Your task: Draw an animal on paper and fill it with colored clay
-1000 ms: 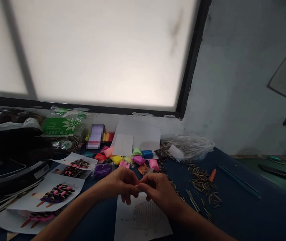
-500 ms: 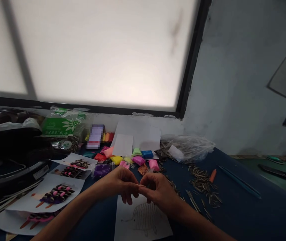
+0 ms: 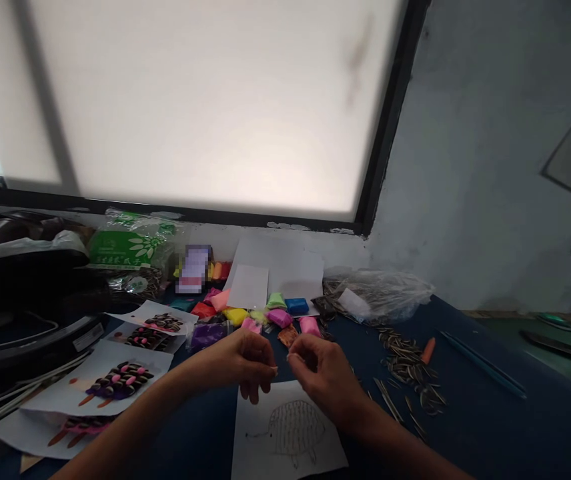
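Above a white sheet of paper [image 3: 255,460], my left hand [image 3: 248,363] is closed in a pinch, with a tiny pale speck at its fingertips that is too small to name. Facing it across a narrow gap, my right hand [image 3: 323,377] also pinches, and whatever is between its fingers is hidden. The sheet carries a pencil drawing [image 3: 298,433] of a striped, round-bodied animal with a long snout. Just beyond the hands lie soft clay packets, among them an orange-brown packet [image 3: 287,335], a pink packet [image 3: 309,326] and a purple packet [image 3: 209,335].
At left, cards [image 3: 150,390] bear pictures made of seeds and pink clay. Sunflower seeds [image 3: 405,357] lie loose at right, near an orange stick [image 3: 428,350] and a blue tool [image 3: 483,363]. Behind stand a green seed bag [image 3: 125,250] and a clear plastic bag [image 3: 390,293].
My fingertips were together and have now parted, leaving a small gap between the hands. The view has shifted slightly, and more of the drawing shows.
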